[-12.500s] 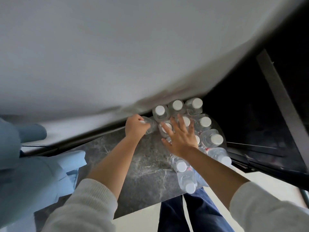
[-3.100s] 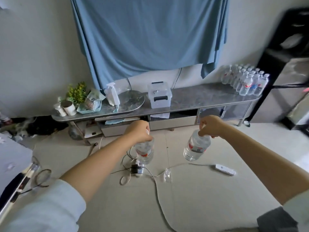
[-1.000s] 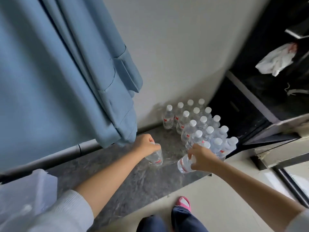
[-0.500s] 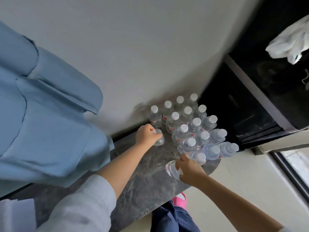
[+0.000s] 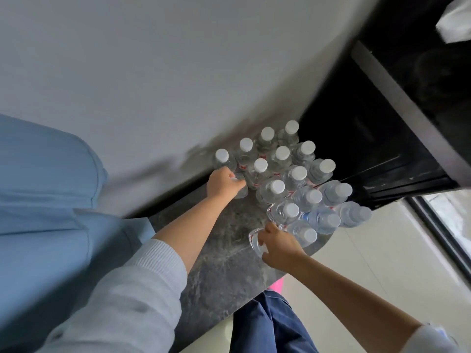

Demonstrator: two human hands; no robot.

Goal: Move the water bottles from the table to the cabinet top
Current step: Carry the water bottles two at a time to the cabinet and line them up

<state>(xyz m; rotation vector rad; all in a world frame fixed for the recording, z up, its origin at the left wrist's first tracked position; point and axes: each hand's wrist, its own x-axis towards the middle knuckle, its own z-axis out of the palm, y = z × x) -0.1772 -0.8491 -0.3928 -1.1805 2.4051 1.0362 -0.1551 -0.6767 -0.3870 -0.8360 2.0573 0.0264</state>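
- Worktop (image 5: 224,263) — dark grey stone-look slab, veined like marble, with a rounded right end; it runs along a plain pale wall (image 5: 178,59).
- Cluster (image 5: 293,174) of clear plastic bottles with white screw caps, some with red labels, stands upright on the worktop's right end. I count about fifteen caps; the nearest ones blur together, so the count is rough.
- Left hand (image 5: 221,184), fingers (image 5: 237,183) closed over the top of one more bottle (image 5: 240,192), clear like the rest. It stands on the worktop at the cluster's left edge, just beside the row against the wall; its cap is hidden under the hand.
- Right hand (image 5: 277,244), fingers (image 5: 261,239) wrapped around a second bottle (image 5: 254,240) at the cluster's near edge, beside the worktop's front rim. Only its clear rounded shoulder shows — whether it rests on the worktop I cannot tell.
- Both arms wear pale grey knit sleeves (image 5: 132,296), pushed up.
- Left of the worktop hangs smooth blue cloth (image 5: 46,212).
- Right of the cluster stands a black unit (image 5: 382,128) with a pale slanted edge.
- Below the worktop: light floor (image 5: 369,250), dark blue trousers (image 5: 267,324), a bit of pink (image 5: 276,285).
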